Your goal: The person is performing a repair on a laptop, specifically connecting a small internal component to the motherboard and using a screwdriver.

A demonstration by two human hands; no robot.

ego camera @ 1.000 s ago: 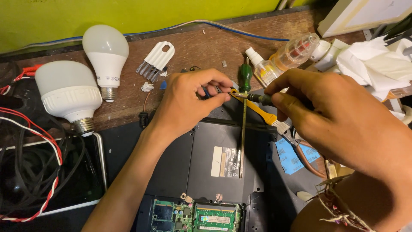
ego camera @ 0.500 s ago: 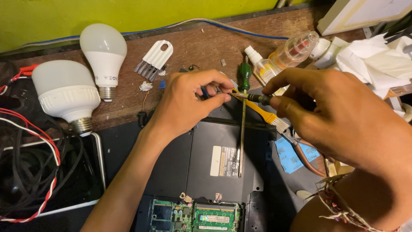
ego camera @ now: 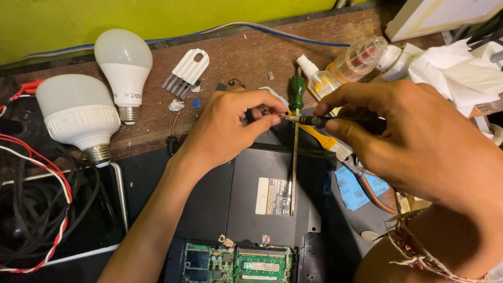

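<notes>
**Hands parked over the laptop's top edge**

Barely anything is shifting since half a second back: your hands are staying put mid-frame, and the view is sliding just a touch, so the bulbs are sitting slightly further left.

Your right hand (ego camera: 419, 141) is clamping a small dark-handled screwdriver (ego camera: 335, 121) between thumb and fingers, holding it level with the tip pointing left. Your left hand (ego camera: 230, 128) is meeting that tip, thumb and forefinger pinching together around it; whatever tiny bit is in there, you can't tell from this shot.

Both hands are hovering over the upper edge of the black laptop base (ego camera: 251, 194), lying upside down at centre bottom with a green memory board (ego camera: 262, 264) showing. A long green-handled screwdriver (ego camera: 295, 136) is lying upright across it, just under your fingers, with a yellow brush (ego camera: 327, 141) beside it.

Two white LED bulbs (ego camera: 78, 112) are resting at upper left, a white finned plastic piece (ego camera: 186, 71) is lying nearby, and a clear bottle (ego camera: 356, 60) is lying at upper right.
</notes>
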